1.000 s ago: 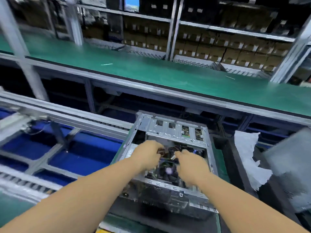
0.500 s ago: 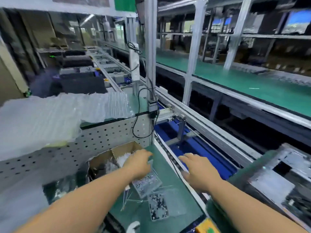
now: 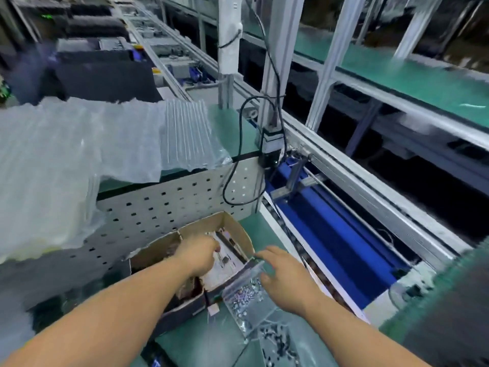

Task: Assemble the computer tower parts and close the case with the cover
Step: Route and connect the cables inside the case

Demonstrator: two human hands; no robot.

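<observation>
Left hand (image 3: 198, 254) reaching down into an open brown cardboard box (image 3: 232, 226) on the green-matted worktop (image 3: 211, 343), fingers curled together over the pale sheets and small parts inside; cannot tell whether anything is pinched between them

Right hand (image 3: 287, 280) just beside the box, hovering over a clear plastic zip bag of silver screws (image 3: 244, 296), fingers spread and loosely bent, thumb near the bag's upper edge, nothing gripped as far as can be seen

A second clear packet of dark screws (image 3: 277, 340) lying nearer the bottom edge of the view, touching or overlapping the first bag

Behind the box, a white perforated metal panel (image 3: 164, 205) standing upright, with a raised green shelf on top carrying translucent ribbed air-cushion wrap (image 3: 87, 144) that spills over the shelf's front edge

A black cable (image 3: 239, 144) looping down from an aluminium post (image 3: 275, 62) in front of the panel

To the right, a conveyor line with a blue bed (image 3: 336, 239) between aluminium rails, running away into the background

Computer tower case only at the far right edge, as a blurred dark and green shape (image 3: 449, 300), well apart from both hands; no cover to be made out
</observation>
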